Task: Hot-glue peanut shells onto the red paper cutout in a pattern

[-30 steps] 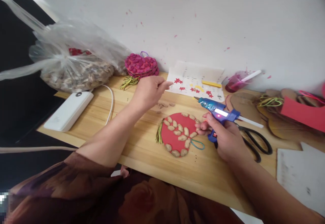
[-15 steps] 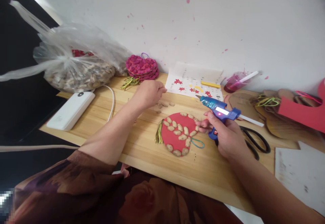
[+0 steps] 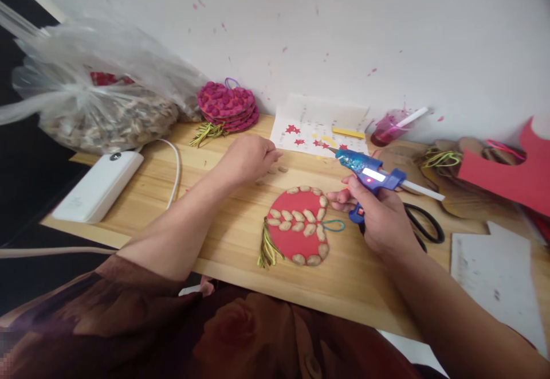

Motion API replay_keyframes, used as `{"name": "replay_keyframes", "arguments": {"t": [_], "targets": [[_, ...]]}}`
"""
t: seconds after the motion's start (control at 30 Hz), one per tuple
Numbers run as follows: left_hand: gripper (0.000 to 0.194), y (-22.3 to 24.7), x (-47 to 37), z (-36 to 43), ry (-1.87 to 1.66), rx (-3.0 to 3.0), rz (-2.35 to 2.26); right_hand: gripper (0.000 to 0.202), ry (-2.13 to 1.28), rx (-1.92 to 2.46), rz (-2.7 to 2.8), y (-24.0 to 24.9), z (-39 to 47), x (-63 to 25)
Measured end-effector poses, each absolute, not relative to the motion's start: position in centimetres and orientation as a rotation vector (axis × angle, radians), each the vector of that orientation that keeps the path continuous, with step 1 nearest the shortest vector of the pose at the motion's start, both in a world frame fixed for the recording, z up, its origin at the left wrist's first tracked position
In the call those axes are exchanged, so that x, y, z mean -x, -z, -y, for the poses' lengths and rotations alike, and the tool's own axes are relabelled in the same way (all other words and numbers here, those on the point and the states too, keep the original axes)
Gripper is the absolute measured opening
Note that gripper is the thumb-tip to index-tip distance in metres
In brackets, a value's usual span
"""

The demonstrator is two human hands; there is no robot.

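My right hand (image 3: 382, 218) is wrapped round a blue glue gun (image 3: 358, 164), its nozzle pointing left and a white glue stick (image 3: 423, 190) poking out at the back. On the table, between my hands, lies a red heart-shaped piece (image 3: 296, 248) edged with whole peanuts and with two rows of peanuts (image 3: 297, 216) across its middle. A green-yellow tassel (image 3: 268, 247) hangs from its left tip, a blue loop (image 3: 334, 225) from its right side. Beyond it, my left hand (image 3: 253, 158) is closed beside a few loose peanuts (image 3: 279, 169); what its fingertips hold is hidden.
Back left are a plastic bag of shells (image 3: 116, 115), a white power bank (image 3: 98, 187) with its cable, and stacked pink pieces (image 3: 227, 106). Paper with red cut-outs (image 3: 301, 121) and a cup of pink paint (image 3: 387, 129) stand behind. Black-handled scissors (image 3: 425, 221), card (image 3: 490, 264) and red sheet (image 3: 490, 181) lie right.
The red heart has turned anticlockwise, so its tassel sits lower and its loop higher. The view has shifted slightly right. My right hand still grips the glue gun; my left stays by the loose peanuts.
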State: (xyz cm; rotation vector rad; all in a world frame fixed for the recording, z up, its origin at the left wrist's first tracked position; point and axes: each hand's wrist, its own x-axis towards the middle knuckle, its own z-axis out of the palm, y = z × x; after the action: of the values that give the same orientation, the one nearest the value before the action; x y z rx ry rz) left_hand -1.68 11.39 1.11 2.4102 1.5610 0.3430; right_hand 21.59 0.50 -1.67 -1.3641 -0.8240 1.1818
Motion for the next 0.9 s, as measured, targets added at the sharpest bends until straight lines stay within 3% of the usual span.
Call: {"name": "replay_keyframes", "arguments": {"t": [0.2,0.37,0.63,0.9], "targets": [[0.030,-0.6,1.8,-11.7,-0.390,-2.414,-1.535,0.027,-1.182,1.371,0.844,1.7,-0.5,-21.9],[0.043,-0.5,1.9,-11.7,-0.392,-2.399,-1.580,0.027,-1.166,1.391,0.877,1.6,-0.5,-21.9],[0.030,-0.6,2.2,-12.2,-0.360,-2.383,-1.619,0.025,-1.163,1.401,0.874,1.7,-0.5,-21.9],[0.033,-1.1,3.1,-12.7,-0.377,-2.358,-1.710,0.028,-1.170,1.386,0.881,1.8,-0.6,-21.9]]}}
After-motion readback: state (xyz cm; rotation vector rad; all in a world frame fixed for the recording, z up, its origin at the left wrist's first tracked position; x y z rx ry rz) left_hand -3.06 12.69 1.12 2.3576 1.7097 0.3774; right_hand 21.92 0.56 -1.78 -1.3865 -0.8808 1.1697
